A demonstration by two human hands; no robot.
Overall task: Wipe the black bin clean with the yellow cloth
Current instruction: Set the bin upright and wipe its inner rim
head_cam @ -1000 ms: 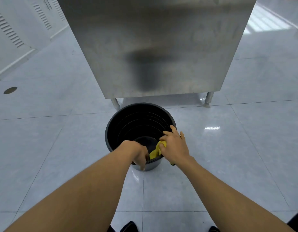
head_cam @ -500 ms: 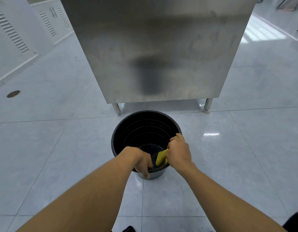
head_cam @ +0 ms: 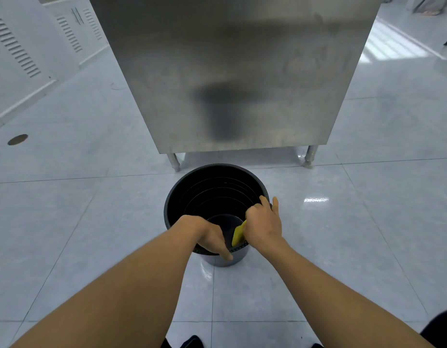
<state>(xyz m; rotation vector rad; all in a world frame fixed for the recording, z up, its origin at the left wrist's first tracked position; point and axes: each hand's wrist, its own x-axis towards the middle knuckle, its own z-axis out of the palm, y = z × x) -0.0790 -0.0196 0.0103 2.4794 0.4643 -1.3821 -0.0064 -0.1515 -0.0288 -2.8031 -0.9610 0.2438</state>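
Floor (head_cam: 66, 222): pale glossy tiles, thin dark grout lines. Bin (head_cam: 182, 194), black, round, stands upright on it, just in front of a steel cabinet (head_cam: 232, 71) on short metal legs (head_cam: 309, 156). Round dark drain cover (head_cam: 17, 139) set in floor, far left.

One black bin (head_cam: 214, 187), one yellow cloth (head_cam: 238, 233), two hands (head_cam: 263, 226).
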